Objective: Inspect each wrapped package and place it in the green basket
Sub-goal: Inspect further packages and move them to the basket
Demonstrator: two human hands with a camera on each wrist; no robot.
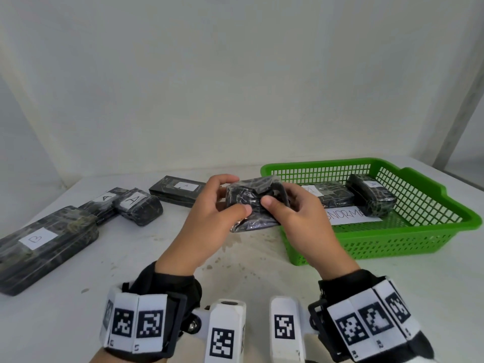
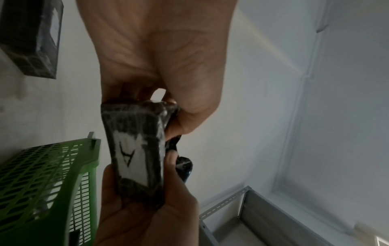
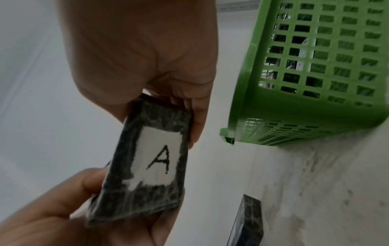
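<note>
Just left of the basket (image 1: 366, 247), above the counter (image 1: 157, 258), a package (image 1: 255, 203) wrapped in crinkled clear film is held in both hands. Its label (image 3: 156, 158), marked A, faces down toward the wrist cameras. The left hand (image 1: 209, 218) has a grip on its left end, thumb on top; the right hand (image 1: 296, 218) pinches its right end the same way. It looks light and fairly stiff, but the film seems slick, so holding it by the ends or long edges suits best. Two packages (image 1: 370, 195) already lie inside the basket on a paper sheet (image 1: 348, 216); four more (image 1: 47, 242) wait farther left of it.
</note>
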